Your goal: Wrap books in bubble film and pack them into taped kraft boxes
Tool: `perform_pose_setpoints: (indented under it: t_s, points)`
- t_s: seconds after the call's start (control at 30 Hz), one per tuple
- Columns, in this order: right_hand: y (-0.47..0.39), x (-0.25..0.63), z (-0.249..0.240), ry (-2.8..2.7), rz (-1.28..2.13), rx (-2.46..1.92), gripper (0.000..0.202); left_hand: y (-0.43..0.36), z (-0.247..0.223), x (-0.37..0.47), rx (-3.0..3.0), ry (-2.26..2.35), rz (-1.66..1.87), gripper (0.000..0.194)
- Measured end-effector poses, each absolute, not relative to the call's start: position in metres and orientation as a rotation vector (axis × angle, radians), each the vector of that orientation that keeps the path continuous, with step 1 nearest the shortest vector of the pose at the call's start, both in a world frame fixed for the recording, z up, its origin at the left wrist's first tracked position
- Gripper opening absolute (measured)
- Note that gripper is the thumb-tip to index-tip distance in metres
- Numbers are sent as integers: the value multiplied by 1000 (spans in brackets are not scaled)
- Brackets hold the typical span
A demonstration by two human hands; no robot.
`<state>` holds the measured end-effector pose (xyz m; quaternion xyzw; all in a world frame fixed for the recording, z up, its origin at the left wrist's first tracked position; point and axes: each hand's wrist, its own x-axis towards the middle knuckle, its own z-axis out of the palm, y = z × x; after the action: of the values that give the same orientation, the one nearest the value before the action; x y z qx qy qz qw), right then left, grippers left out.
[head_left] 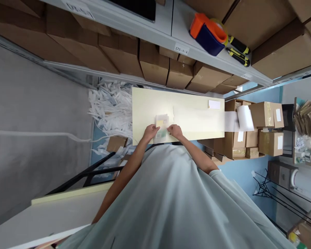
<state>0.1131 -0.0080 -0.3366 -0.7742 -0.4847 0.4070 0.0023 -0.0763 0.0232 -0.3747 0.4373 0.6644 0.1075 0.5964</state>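
Packet (161, 128) in cloudy wrap lies at eight o'clock on the pale tabletop (145, 103), close to the near edge. Left hand (150, 132) pinches its nine-o'clock side, thumb on top, fingers nearly closed. Right hand (175, 131) has its fingertips drawn together at the three-o'clock side; whether they grip packet or wrap, I cannot tell. Tabletop stretches from the packet toward eleven o'clock and the far edge. Translucent sheet (199, 119) runs toward three o'clock, over the end edge, to a white roll (245, 118). White label (214, 104) lies at two o'clock.
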Motion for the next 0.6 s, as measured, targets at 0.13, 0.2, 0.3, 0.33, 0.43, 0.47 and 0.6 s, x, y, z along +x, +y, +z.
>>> perform_pose_setpoints:
  t_s: [0.13,0.2,0.3,0.33,0.43,0.47,0.6]
  points:
    - [-2,118,-305,-1092,1315,-2196,67,42,-330,-94,869,1238,481,55]
    - [4,122,-286,-940,1382,-1969,81,57,-303,-97,814,1085,564,68]
    - [16,129,-257,-845,1387,-1690,70,79,-264,-92,836,1008,620,69]
    - [20,132,-249,-817,1360,-1636,69,85,-252,-87,850,1006,642,68]
    - [34,144,-228,-710,1262,-1591,84,97,-228,-70,880,1023,721,68]
    - [37,150,-223,-678,1252,-1593,89,98,-223,-64,883,1032,748,69]
    - [48,172,-214,-683,1273,-1594,63,97,-214,-42,878,1096,818,72]
